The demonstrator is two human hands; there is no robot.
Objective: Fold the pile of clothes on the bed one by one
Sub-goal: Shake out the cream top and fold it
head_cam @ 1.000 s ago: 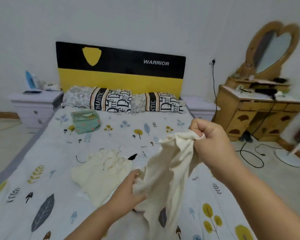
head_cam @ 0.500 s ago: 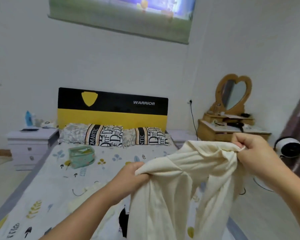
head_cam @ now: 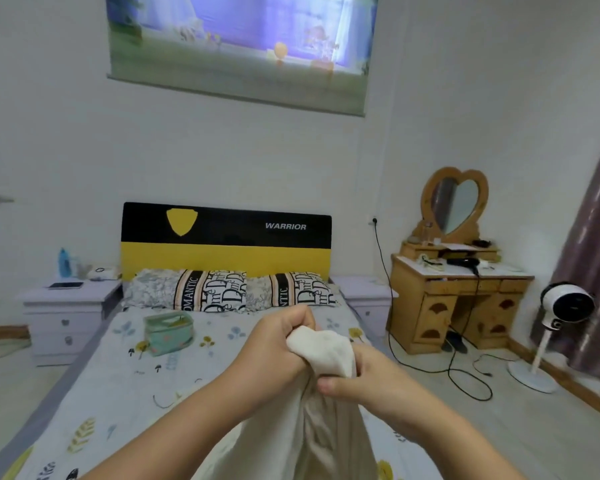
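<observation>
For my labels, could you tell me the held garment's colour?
Cream garment, plain, seen in the head view.

Home bedroom: bed (head_cam: 125,393) with yellow-black headboard (head_cam: 226,242) and pillows (head_cam: 187,289) far centre, nightstand (head_cam: 66,313) far left, wooden vanity (head_cam: 458,303) with heart mirror (head_cam: 456,206) right.

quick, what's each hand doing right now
Left hand: closed, gripping the top of the cream garment.
Right hand: closed, pinching the same cream garment just below.

Green pouch (head_cam: 168,333), heart mirror (head_cam: 456,206), fan (head_cam: 567,304).
</observation>
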